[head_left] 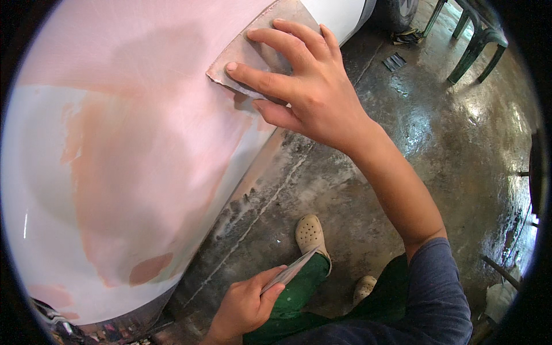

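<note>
A white car panel (52, 149) fills the left side, coated with pink and salmon patches of what looks like filler. At its upper right edge, my right hand (293, 77) presses a greyish flat pad, possibly sandpaper (252, 53), against the surface, fingers spread over it and thumb at its lower edge. My left hand (253, 299) is low in the view, away from the panel, gripping a thin grey flat piece (296, 267) that may be a folded sheet or scraper.
A stained concrete floor (402, 172) runs along the panel. A car wheel (397, 11) and a dark green plastic chair (477, 52) stand at the upper right, with small dark scraps (394, 62) nearby. My beige clogs (310, 233) are below. Dark objects (500, 270) line the right edge.
</note>
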A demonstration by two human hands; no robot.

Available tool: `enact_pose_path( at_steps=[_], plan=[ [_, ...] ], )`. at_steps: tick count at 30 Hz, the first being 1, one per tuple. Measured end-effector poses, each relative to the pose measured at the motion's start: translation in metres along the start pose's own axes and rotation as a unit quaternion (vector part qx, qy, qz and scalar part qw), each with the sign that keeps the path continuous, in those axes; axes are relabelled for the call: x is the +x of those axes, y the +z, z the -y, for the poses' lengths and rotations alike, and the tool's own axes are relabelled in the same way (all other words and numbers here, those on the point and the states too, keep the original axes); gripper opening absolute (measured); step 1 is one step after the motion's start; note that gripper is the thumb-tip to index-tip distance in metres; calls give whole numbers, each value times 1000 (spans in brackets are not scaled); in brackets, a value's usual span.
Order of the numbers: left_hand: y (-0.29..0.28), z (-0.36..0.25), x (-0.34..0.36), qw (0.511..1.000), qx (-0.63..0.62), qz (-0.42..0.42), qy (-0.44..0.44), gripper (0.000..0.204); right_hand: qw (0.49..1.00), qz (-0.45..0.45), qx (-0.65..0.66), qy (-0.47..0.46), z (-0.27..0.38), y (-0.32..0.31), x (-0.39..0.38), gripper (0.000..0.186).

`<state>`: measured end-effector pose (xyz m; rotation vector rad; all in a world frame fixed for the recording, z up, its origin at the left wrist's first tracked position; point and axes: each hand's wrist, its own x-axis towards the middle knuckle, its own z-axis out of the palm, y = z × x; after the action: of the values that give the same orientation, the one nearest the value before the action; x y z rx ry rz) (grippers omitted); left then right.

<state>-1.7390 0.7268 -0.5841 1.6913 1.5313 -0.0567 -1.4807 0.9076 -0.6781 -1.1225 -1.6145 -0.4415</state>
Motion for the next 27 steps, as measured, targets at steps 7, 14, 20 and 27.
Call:
enact_pose_path(
  at_steps=[7,14,20,27],
  plan=[
    [-2,12,-1,999,30,-19,29,40,1000,12,17,-7,-2,28,-32,66],
    [12,35,11,985,-75,-139,73,43,994,88,40,52,-11,25,-82,66],
    [13,-14,50,833,-498,-193,146,41,851,123,448,244,36,-89,-78,65],
    [42,-52,80,784,-586,-138,155,40,813,209,504,206,97,-172,-77,63]
  ],
)
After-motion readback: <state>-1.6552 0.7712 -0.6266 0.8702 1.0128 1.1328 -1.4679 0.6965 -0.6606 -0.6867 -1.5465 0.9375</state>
